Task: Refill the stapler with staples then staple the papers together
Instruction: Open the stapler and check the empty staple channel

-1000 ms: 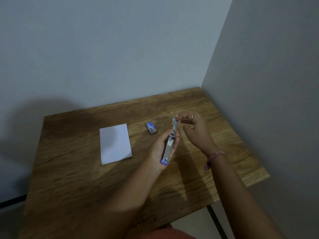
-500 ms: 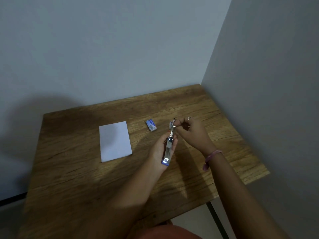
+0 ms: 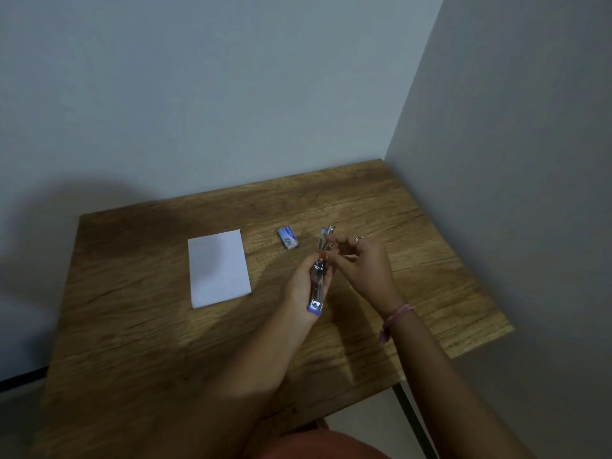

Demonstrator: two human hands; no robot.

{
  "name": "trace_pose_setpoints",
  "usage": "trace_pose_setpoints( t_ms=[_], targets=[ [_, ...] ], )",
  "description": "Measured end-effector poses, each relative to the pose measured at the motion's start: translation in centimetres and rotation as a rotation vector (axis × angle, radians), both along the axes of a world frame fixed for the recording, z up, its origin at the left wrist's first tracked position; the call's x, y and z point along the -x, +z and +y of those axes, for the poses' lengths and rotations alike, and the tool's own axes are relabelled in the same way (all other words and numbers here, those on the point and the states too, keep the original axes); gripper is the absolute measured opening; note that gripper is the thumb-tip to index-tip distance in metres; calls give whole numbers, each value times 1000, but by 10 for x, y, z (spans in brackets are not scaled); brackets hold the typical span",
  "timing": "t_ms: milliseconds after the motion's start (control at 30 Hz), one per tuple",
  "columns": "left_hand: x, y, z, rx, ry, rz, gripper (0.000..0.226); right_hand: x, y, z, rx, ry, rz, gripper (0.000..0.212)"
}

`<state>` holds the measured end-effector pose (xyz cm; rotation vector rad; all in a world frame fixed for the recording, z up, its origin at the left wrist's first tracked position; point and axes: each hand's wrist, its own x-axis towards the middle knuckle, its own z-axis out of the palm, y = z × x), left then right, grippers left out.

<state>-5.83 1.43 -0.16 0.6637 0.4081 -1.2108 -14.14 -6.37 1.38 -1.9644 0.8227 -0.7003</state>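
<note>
We see a wooden counter (image 3: 139,326) filling the lower middle of the frame, pushed into a corner between two pale walls (image 3: 231,94); a dark leg (image 3: 414,422) shows under its lower right edge.

On the counter, left of centre, lies a white stack of papers (image 3: 218,268), flat and well apart from everything else. Our two forearms come up from the bottom edge and meet just right of centre.

The left hand (image 3: 306,286) is curled round the stapler (image 3: 317,286), which we hold above the counter with its blue end (image 3: 314,306) toward the bottom of the frame and its metal body running up toward the far wall. The top of the stapler (image 3: 326,235) stands raised beyond the fingers, so it looks hinged apart, though blur keeps us from telling more.

The right hand (image 3: 362,263) sits just right of the left one, fingers bent and tips pinched together at the stapler's upper part. We cannot tell whether it pinches staples or the stapler itself. A ring (image 3: 358,239) shows on one finger, and a pink band (image 3: 395,318) circles the right wrist.

A small blue and white box (image 3: 288,238) rests on the counter just left of the stapler's raised top, between it and the papers, touching neither.
</note>
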Motion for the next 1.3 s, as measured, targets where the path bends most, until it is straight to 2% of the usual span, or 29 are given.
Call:
trace_pose_setpoints(
  t_ms=[100,267,733,900,1033,1167,1300],
  targets=[
    [1,3,2,32,-23,26,13,0,1,2,-3,-29,33,22],
    [2,8,0,91,-49,23,14,-2,11,-4,-36,38,126,17],
    [-2,5,-12,31,-15,-114,16,-4,0,4,-8,-56,55,21],
    [4,-1,-13,7,4,-111,14,2,0,3,4,-64,51,19],
    [6,-2,-14,-11,-12,-137,28,5,1,4,111,-51,108,17],
    [9,2,-13,-50,-9,-112,21,7,3,7,273,-55,76,14],
    [10,7,-13,-86,7,-99,14,10,1,7,329,-45,37,13]
  ],
)
